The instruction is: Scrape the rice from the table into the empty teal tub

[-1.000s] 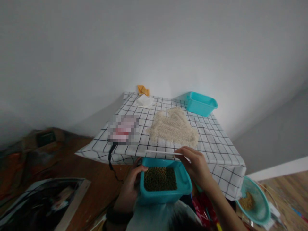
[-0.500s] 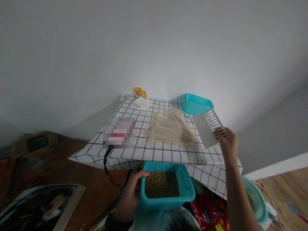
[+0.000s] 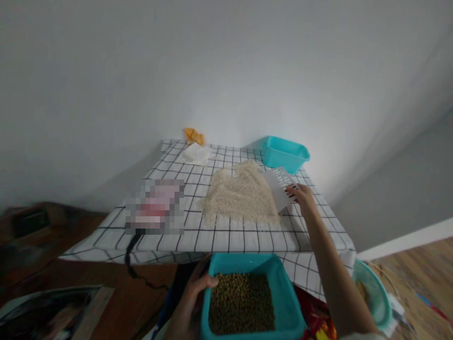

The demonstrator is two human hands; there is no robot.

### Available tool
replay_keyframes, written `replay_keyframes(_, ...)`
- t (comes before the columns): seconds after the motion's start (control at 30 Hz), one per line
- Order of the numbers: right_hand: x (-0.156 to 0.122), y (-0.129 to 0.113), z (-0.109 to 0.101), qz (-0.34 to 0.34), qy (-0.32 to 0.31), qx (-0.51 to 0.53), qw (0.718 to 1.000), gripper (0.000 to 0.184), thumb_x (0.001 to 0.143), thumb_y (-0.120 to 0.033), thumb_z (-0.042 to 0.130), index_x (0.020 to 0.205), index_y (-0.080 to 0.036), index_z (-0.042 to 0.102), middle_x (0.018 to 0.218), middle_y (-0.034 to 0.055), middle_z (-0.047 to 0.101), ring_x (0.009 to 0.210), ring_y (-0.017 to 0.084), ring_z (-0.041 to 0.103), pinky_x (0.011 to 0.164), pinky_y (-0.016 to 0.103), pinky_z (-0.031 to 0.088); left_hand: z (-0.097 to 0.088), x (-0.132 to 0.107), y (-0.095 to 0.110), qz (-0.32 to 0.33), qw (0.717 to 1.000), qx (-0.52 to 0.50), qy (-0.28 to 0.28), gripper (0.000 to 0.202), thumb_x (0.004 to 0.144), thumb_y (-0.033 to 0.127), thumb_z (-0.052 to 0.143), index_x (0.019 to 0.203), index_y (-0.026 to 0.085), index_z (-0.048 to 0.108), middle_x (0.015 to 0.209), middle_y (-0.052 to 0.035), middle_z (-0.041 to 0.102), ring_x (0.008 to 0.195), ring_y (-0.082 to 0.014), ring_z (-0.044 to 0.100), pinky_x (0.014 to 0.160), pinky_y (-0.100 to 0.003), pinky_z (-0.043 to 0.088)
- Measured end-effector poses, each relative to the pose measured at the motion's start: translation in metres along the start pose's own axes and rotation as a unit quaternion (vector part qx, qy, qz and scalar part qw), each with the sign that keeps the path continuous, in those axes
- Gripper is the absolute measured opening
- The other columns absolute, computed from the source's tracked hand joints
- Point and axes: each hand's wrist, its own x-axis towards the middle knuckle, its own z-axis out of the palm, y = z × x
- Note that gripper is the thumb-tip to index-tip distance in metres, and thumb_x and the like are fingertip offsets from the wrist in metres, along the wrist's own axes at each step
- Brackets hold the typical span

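Note:
My left hand (image 3: 196, 290) grips the left rim of a turquoise plastic tub (image 3: 288, 302), just off the table's front edge. Small round beans (image 3: 242, 300), yellowish on the left and dark on the right, cover the tub's floor. In my right hand (image 3: 300, 193) is a thin white slotted scraper (image 3: 278, 191), held by its slotted end. Its plain lower edge meets the right side of a spread heap of pale grain (image 3: 240, 196), which looks like rice. My left fingers are partly hidden behind the tub's wall.
A checked cloth covers the table (image 3: 226, 241). Another turquoise tub (image 3: 286, 153) stands at the back right. White tissue (image 3: 196, 154) and a yellow cloth (image 3: 194, 136) lie at the back left. A blurred-out pink item (image 3: 157, 203) with a black strap lies at left. A round basin (image 3: 375, 293) is at lower right.
My right hand has moved left and lowered the scraper from above the table to the right edge of the grain heap. My left hand still holds the tub, now lower in view.

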Motion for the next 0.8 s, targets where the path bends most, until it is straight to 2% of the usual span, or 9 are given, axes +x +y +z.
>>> replay_keyframes(0.07, 0.001, -0.004, 0.007, -0.006, -0.004, 0.015, 1.0, 0.033, 0.06, -0.044, 0.059, 0.072, -0.014, 0.064, 0.059, 0.0045, 0.065, 0.05, 0.015, 0.057, 0.048, 0.025, 0.042, 0.001, 0.007, -0.005, -0.049, 0.998, -0.033, 0.004, 0.042, 0.058, 0.045, 0.077, 0.097, 0.035, 0.07, 0.135, -0.003, 0.061, 0.13, -0.0411, 0.048, 0.098, -0.054, 0.049)
replay_keyframes(0.17, 0.003, -0.014, 0.011, -0.025, -0.008, 0.02, 0.999, 0.032, 0.062, -0.043, 0.059, 0.073, -0.014, 0.065, 0.059, 0.0035, 0.065, 0.052, 0.016, 0.057, 0.049, 0.025, 0.042, 0.002, 0.025, -0.01, -0.129, 0.987, -0.092, 0.003, 0.044, 0.057, 0.055, 0.073, 0.096, 0.036, 0.071, 0.117, -0.0046, 0.073, 0.125, -0.0408, 0.053, 0.097, -0.059, 0.047)
replay_keyframes(0.23, 0.003, -0.022, 0.011, -0.04, -0.008, 0.013, 0.999, 0.03, 0.062, -0.042, 0.059, 0.073, -0.015, 0.065, 0.059, 0.0029, 0.065, 0.054, 0.017, 0.058, 0.051, 0.026, 0.043, -0.001, 0.036, -0.013, -0.151, 0.979, -0.138, 0.0, 0.053, 0.044, 0.057, 0.079, 0.092, 0.036, 0.073, 0.101, -0.0052, 0.078, 0.12, -0.0434, 0.056, 0.096, -0.062, 0.045)
replay_keyframes(0.3, 0.002, -0.03, 0.011, -0.054, -0.005, 0.002, 0.999, 0.027, 0.063, -0.039, 0.059, 0.073, -0.015, 0.066, 0.059, 0.0023, 0.065, 0.055, 0.017, 0.058, 0.052, 0.026, 0.043, -0.006, 0.04, -0.015, -0.162, 0.971, -0.178, -0.007, 0.061, 0.03, 0.049, 0.086, 0.089, 0.036, 0.074, 0.091, -0.0045, 0.08, 0.118, -0.0447, 0.057, 0.094, -0.061, 0.046)
replay_keyframes(0.33, 0.001, -0.034, 0.012, -0.06, -0.004, -0.003, 0.998, 0.025, 0.064, -0.038, 0.059, 0.073, -0.015, 0.066, 0.059, 0.0021, 0.065, 0.055, 0.017, 0.058, 0.052, 0.026, 0.043, -0.008, 0.04, -0.014, -0.169, 0.967, -0.193, -0.009, 0.064, 0.029, 0.045, 0.088, 0.091, 0.037, 0.075, 0.089, -0.0039, 0.08, 0.118, -0.0442, 0.058, 0.093, -0.06, 0.048)
replay_keyframes(0.5, -0.01, -0.055, 0.017, -0.085, -0.012, -0.026, 0.996, 0.02, 0.068, -0.034, 0.06, 0.076, -0.016, 0.065, 0.061, 0.0023, 0.066, 0.056, 0.018, 0.06, 0.055, 0.028, 0.044, -0.02, 0.023, 0.001, -0.151, 0.968, -0.201, -0.001, 0.066, 0.038, 0.032, 0.087, 0.102, 0.039, 0.073, 0.098, -0.0006, 0.08, 0.11, -0.0403, 0.064, 0.084, -0.051, 0.055)
replay_keyframes(0.63, -0.017, -0.067, 0.021, -0.102, -0.015, -0.042, 0.994, 0.018, 0.07, -0.033, 0.06, 0.078, -0.017, 0.064, 0.062, 0.0021, 0.066, 0.057, 0.019, 0.061, 0.057, 0.029, 0.047, -0.024, 0.018, 0.022, -0.17, 0.963, -0.208, 0.015, 0.063, 0.046, 0.026, 0.083, 0.107, 0.037, 0.071, 0.1, 0.0004, 0.079, 0.109, -0.0386, 0.065, 0.089, -0.05, 0.053)
replay_keyframes(0.8, -0.019, -0.067, 0.022, -0.126, -0.007, -0.055, 0.99, 0.015, 0.073, -0.031, 0.059, 0.078, -0.017, 0.064, 0.062, 0.0022, 0.066, 0.056, 0.019, 0.062, 0.056, 0.03, 0.048, -0.021, 0.02, 0.037, -0.194, 0.948, -0.25, 0.026, 0.058, 0.05, 0.025, 0.079, 0.107, 0.036, 0.072, 0.1, -0.0017, 0.079, 0.104, -0.0367, 0.068, 0.091, -0.049, 0.051)
